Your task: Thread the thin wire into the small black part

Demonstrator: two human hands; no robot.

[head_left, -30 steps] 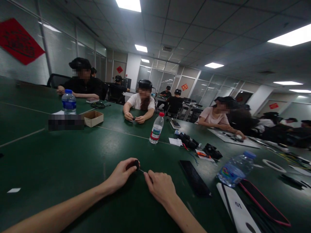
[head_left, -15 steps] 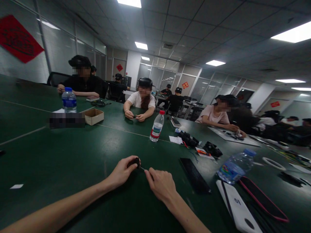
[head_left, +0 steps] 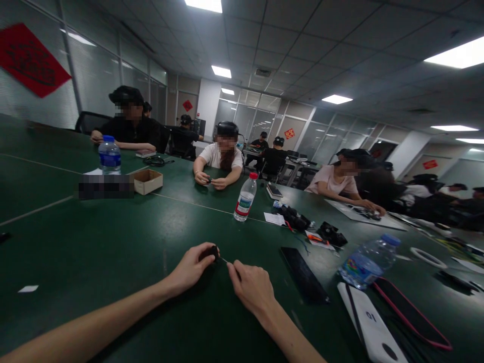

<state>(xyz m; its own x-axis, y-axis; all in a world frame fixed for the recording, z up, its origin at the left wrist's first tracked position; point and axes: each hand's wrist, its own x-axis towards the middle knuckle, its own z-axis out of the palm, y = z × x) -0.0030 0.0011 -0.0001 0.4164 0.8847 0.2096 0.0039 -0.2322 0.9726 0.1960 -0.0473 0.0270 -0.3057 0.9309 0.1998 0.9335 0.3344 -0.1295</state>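
My left hand (head_left: 191, 267) rests on the green table (head_left: 94, 242) with its fingers curled round a small black part (head_left: 214, 251). My right hand (head_left: 251, 290) lies just to the right of it, fingers pinched on a thin metal pin or tool (head_left: 226, 260) whose tip meets the black part. Both forearms reach in from the bottom edge.
A black phone (head_left: 304, 275) lies to the right of my hands, then a lying water bottle (head_left: 368, 262) and a white case (head_left: 372, 325). An upright bottle (head_left: 244, 198), a cardboard box (head_left: 147, 181) and black parts (head_left: 297, 218) stand farther back. Other people sit round the table.
The view has shifted slightly. My hands keep the same hold on the black part and the thin tool.
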